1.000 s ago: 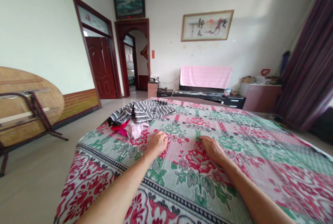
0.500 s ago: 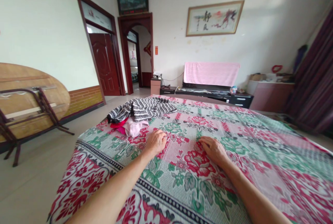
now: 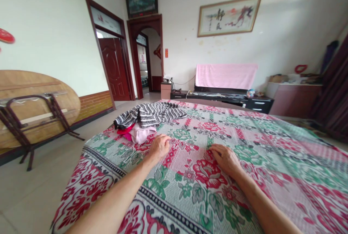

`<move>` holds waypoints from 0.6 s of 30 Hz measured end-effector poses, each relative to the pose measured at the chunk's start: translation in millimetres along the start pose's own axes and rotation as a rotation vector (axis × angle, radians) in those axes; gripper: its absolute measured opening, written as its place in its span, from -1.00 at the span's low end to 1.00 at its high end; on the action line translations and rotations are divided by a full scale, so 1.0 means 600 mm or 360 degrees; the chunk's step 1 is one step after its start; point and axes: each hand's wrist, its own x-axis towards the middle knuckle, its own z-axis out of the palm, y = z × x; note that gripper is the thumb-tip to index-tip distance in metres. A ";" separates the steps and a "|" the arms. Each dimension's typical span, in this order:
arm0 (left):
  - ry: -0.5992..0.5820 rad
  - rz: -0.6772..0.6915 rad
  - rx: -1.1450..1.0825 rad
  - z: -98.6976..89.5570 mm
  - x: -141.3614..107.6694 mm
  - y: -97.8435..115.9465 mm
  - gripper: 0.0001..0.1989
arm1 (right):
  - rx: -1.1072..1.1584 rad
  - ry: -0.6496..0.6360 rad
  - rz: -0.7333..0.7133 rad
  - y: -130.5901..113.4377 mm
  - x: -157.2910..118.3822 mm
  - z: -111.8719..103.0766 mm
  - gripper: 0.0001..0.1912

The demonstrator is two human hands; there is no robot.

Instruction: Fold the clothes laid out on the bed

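A floral cover (image 3: pixel 187 187) in red, green, pink and white is spread over the wide surface before me. My left hand (image 3: pixel 160 147) rests on or just above it with loosely curved fingers, holding nothing. Just beyond that hand lies a crumpled pale pink garment (image 3: pixel 141 134), apart from the fingers. A red piece of cloth (image 3: pixel 125 131) shows beside it, partly covered. Over these lies a black-and-white striped garment (image 3: pixel 157 113), rumpled. My right hand (image 3: pixel 225 158) is on the cover near a large red flower, palm down, fingers stretched forward and empty.
A folded round wooden table (image 3: pixel 40 85) leans at the left wall. Beyond the cover stands a low black cabinet (image 3: pixel 259 105) with a pink towel (image 3: pixel 225 76) draped above it. A dark red door (image 3: pixel 115 69) stands at the back left, a purple curtain (image 3: pixel 333 99) at the right.
My left hand has shifted slightly left, closer to the pale pink garment and farther from my right hand. The view has turned a little left. The garments lie as before.
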 end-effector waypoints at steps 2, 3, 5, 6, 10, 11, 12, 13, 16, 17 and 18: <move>0.0071 -0.0019 0.0019 -0.007 0.003 -0.005 -0.73 | 0.0001 0.0002 -0.0010 0.002 0.000 0.002 -0.66; 0.0115 -0.0017 0.0028 -0.013 0.006 -0.007 -0.72 | 0.0004 0.0007 -0.0011 0.003 0.000 0.002 -0.66; 0.0253 0.0007 0.0059 -0.034 0.014 -0.013 -0.70 | 0.0012 0.0015 -0.0011 0.003 0.000 0.003 -0.66; 0.0349 0.0021 0.0087 -0.049 0.019 -0.018 -0.70 | 0.0014 0.0018 -0.0011 0.004 0.000 0.003 -0.66; 0.0887 -0.0153 0.0225 -0.123 0.038 -0.070 -0.71 | 0.0016 0.0024 -0.0020 0.005 0.000 0.004 -0.66; 0.1010 -0.0261 0.0253 -0.141 0.040 -0.090 -0.70 | 0.0014 0.0026 -0.0020 0.005 0.000 0.005 -0.66; 0.1103 -0.0385 0.0284 -0.156 0.039 -0.113 -0.67 | 0.0011 0.0026 -0.0020 0.005 0.000 0.005 -0.66; 0.1179 -0.0511 0.0294 -0.168 0.037 -0.137 -0.62 | 0.0008 0.0024 -0.0021 0.005 0.000 0.005 -0.67; 0.1274 -0.0896 0.0154 -0.185 0.024 -0.205 -0.44 | 0.0004 0.0022 -0.0032 0.005 0.001 0.005 -0.67; 0.1278 -0.1030 0.0076 -0.186 0.020 -0.223 -0.39 | 0.0007 0.0022 -0.0034 0.005 0.001 0.004 -0.67; 0.1277 -0.1142 0.0005 -0.184 0.017 -0.238 -0.34 | 0.0009 0.0023 -0.0033 0.004 0.001 0.004 -0.67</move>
